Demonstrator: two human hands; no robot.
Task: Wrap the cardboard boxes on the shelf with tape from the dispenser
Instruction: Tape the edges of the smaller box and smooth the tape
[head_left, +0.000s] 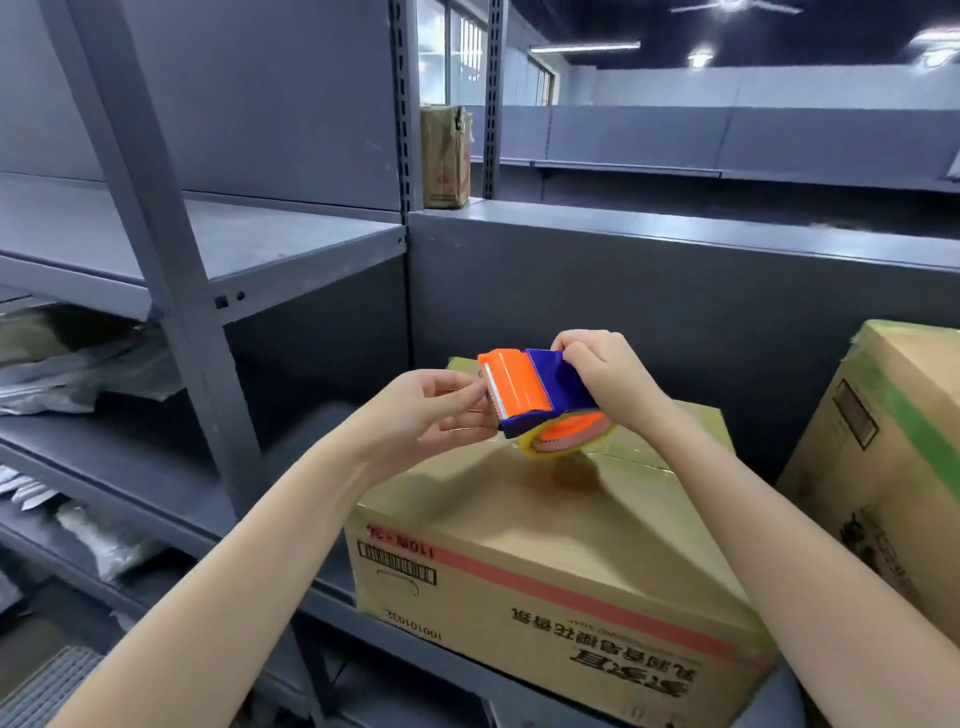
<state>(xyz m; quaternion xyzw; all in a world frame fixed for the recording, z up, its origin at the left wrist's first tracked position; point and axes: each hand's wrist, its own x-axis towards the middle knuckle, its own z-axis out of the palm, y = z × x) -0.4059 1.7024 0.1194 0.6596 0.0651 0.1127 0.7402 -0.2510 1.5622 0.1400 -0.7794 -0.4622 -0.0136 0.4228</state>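
A cardboard box (545, 525) with a red stripe and upside-down print sits on the grey shelf (332, 597) in front of me. Above its top I hold an orange and blue tape dispenser (524, 389) with a roll of clear tape (571, 436) under it. My right hand (608, 374) grips the blue body from the right. My left hand (436, 410) is at the orange blade end, with its fingertips pinched at the edge there. Whether a tape end sits between those fingers is too small to tell.
A second cardboard box (893, 467) with green tape stands tilted at the right. A grey upright post (171, 291) rises on the left, with silver plastic bags (78, 364) on the shelves behind it. A small carton (445, 156) stands on the far ledge.
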